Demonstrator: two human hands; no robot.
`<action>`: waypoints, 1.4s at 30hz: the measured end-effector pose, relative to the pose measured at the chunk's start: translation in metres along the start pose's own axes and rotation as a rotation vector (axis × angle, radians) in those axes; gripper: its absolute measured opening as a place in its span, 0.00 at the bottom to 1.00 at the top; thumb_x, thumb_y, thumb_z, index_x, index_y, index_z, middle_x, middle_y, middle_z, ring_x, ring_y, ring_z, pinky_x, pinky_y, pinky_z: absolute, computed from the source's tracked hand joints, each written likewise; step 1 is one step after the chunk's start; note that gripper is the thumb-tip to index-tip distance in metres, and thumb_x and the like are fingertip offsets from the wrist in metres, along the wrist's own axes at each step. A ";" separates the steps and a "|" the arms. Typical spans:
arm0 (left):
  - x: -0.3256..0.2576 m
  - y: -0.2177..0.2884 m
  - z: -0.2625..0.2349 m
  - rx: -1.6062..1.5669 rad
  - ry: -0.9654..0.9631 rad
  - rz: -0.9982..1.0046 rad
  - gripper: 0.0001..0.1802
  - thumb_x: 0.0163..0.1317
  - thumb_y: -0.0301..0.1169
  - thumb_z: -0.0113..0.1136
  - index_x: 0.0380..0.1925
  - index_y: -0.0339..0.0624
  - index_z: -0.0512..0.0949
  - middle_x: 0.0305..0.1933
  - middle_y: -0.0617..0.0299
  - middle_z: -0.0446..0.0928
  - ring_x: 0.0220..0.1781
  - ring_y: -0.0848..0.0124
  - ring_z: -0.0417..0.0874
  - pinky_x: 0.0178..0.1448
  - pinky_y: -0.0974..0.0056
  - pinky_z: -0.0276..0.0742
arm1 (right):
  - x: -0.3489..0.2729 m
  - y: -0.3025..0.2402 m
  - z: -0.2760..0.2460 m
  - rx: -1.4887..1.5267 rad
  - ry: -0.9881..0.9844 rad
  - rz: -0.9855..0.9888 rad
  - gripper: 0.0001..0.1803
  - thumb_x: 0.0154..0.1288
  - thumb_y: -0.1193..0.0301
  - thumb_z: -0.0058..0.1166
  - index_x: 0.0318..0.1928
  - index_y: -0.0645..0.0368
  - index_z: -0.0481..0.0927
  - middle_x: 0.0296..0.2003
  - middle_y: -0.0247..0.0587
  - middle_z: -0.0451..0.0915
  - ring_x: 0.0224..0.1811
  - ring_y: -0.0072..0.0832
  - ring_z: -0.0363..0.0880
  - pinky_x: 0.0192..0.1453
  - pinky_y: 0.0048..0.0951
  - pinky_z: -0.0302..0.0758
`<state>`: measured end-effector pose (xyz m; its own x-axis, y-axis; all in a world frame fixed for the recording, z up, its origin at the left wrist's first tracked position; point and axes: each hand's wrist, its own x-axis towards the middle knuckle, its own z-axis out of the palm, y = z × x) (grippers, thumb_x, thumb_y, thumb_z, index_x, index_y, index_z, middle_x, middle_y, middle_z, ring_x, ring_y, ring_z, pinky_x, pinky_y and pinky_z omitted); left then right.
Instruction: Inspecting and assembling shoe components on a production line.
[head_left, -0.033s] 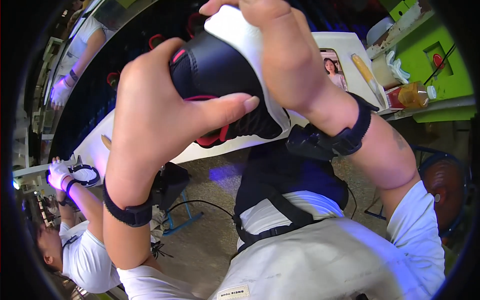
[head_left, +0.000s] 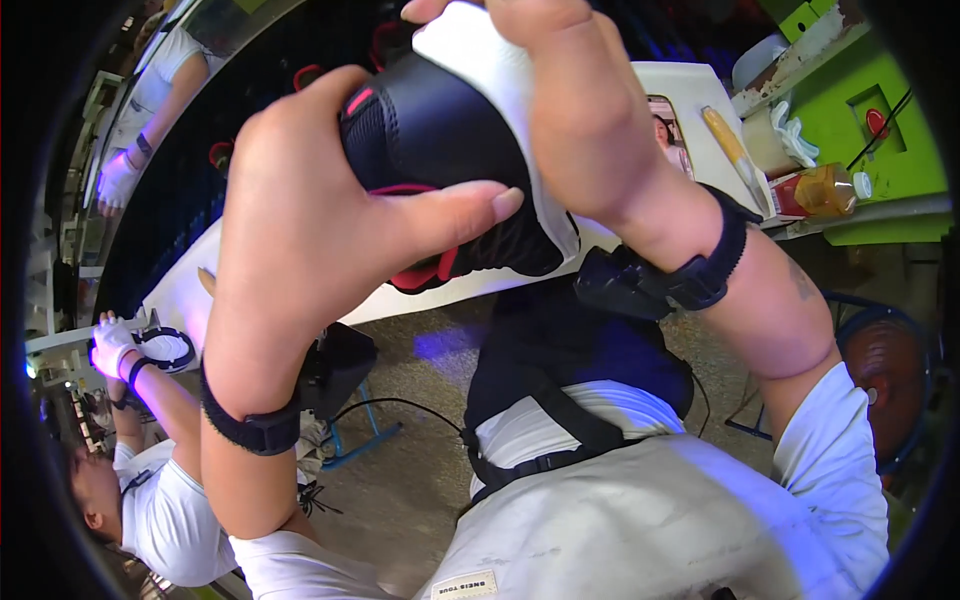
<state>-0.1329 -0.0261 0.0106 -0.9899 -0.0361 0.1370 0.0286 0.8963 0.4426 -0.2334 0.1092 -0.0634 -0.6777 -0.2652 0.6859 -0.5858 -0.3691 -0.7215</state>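
Observation:
Up in front of me, above the near edge of the white table, a black shoe [head_left: 440,125] with a white sole [head_left: 475,50] and red lining is held tilted. My left hand [head_left: 295,190] wraps round its black upper, thumb stretched across the side near the red-edged opening. Against the white sole, my right hand [head_left: 585,120] grips from the right; some of its fingertips are hidden behind the sole or cut off by the top of the picture. Both wrists wear black straps with small black devices.
The white table [head_left: 690,85] carries a phone [head_left: 668,140] and a yellow-handled tool [head_left: 730,140]. Right of these stand a container with white cloth [head_left: 778,140] and a bottle [head_left: 830,190]. At left, a co-worker's gloved hand [head_left: 112,345] touches another shoe [head_left: 165,348]. A round-seated stool [head_left: 885,370] stands right.
My left hand and forearm have shifted very slightly left. The grip on the shoe looks the same. The picture on the phone has changed a little.

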 end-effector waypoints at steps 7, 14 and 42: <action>-0.006 0.023 0.001 0.135 0.107 0.208 0.39 0.37 0.43 0.87 0.44 0.29 0.79 0.31 0.56 0.84 0.33 0.69 0.87 0.41 0.64 0.83 | -0.009 -0.023 -0.038 0.161 -0.280 0.162 0.36 0.75 0.45 0.40 0.62 0.66 0.74 0.50 0.51 0.81 0.55 0.36 0.79 0.63 0.34 0.73; -0.078 0.061 0.030 0.335 0.124 0.384 0.50 0.48 0.66 0.71 0.48 0.24 0.78 0.36 0.53 0.81 0.21 0.66 0.77 0.28 0.61 0.72 | -0.054 -0.093 -0.072 0.294 -0.449 0.554 0.60 0.63 0.26 0.44 0.77 0.65 0.53 0.72 0.59 0.63 0.76 0.45 0.62 0.80 0.44 0.54; -0.118 -0.051 -0.023 -0.201 -0.060 -0.095 0.57 0.33 0.62 0.83 0.60 0.37 0.72 0.73 0.36 0.58 0.72 0.48 0.66 0.73 0.52 0.62 | -0.111 0.005 0.005 -0.316 -0.524 0.105 0.58 0.47 0.47 0.73 0.76 0.49 0.60 0.64 0.54 0.67 0.50 0.54 0.81 0.53 0.46 0.80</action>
<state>-0.0148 -0.0779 -0.0077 -0.9958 -0.0839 0.0359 -0.0438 0.7841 0.6191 -0.1589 0.1320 -0.1429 -0.4775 -0.7174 0.5073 -0.6855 -0.0569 -0.7258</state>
